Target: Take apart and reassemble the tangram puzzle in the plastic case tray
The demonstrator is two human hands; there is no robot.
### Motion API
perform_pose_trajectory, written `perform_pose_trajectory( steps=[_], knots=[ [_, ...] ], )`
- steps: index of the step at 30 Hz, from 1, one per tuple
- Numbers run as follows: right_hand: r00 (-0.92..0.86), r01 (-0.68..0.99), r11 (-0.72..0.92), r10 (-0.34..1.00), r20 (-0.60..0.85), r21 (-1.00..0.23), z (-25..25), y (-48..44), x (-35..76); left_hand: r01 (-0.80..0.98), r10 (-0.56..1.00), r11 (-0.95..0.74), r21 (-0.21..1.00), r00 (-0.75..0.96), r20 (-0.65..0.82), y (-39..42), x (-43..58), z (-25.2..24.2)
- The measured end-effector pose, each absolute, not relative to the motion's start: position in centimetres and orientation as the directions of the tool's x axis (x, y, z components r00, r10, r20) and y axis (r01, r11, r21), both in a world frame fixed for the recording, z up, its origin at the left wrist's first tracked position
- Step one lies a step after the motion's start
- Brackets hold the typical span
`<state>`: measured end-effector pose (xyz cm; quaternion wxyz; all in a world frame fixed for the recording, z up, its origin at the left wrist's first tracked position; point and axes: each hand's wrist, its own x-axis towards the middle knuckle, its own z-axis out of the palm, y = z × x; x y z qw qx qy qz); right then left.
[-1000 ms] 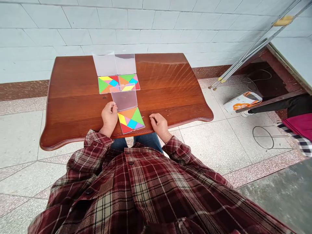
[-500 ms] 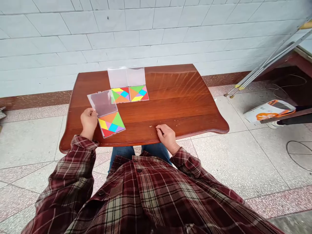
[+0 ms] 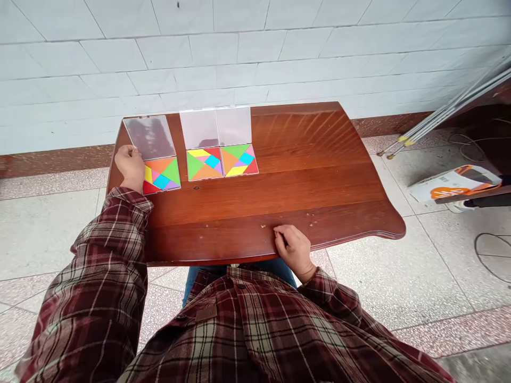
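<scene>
At the table's left side, my left hand point(image 3: 131, 164) has its fingers closed on the left edge of an open tangram case point(image 3: 170, 173), whose clear lid point(image 3: 149, 137) lies folded back toward the wall. To its right, separated by a small gap, two more open cases lie side by side: a middle tangram case point(image 3: 204, 164) and a right tangram case point(image 3: 239, 159), both with lids spread toward the wall. Each holds coloured flat shapes. My right hand point(image 3: 293, 247) rests on the table's front edge, fingers curled, away from the cases; whether anything is inside it is hidden.
The brown wooden table point(image 3: 319, 186) stands against a white tiled wall. Small crumbs lie near its front edge. On the floor to the right are a white and orange box point(image 3: 451, 183), crutches point(image 3: 419, 127) and a person's shoe point(image 3: 461, 206).
My left hand has moved the left case away from me and to the left, turning it nearly in line with the other two. My right hand stays by the front edge. The view has shifted.
</scene>
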<state>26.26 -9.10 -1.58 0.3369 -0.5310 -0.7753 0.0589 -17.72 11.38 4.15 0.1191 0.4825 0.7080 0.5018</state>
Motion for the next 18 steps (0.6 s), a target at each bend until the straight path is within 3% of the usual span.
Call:
perform_pose_trajectory(
  steps=[2, 18],
  knots=[
    [-0.212, 0.792, 0.427, 0.863, 0.459, -0.436, -1.5, -9.3, 26.3, 0.515, 0.710, 0.212, 0.830, -0.665, 0.231, 13.2, -18.8, 2.8],
    [-0.210, 0.794, 0.420, 0.867, 0.451, -0.439, -1.1, -9.7, 26.4, 0.465, 0.733, 0.095, 0.880, -0.631, 0.253, 15.8, -18.2, 0.0]
  ],
)
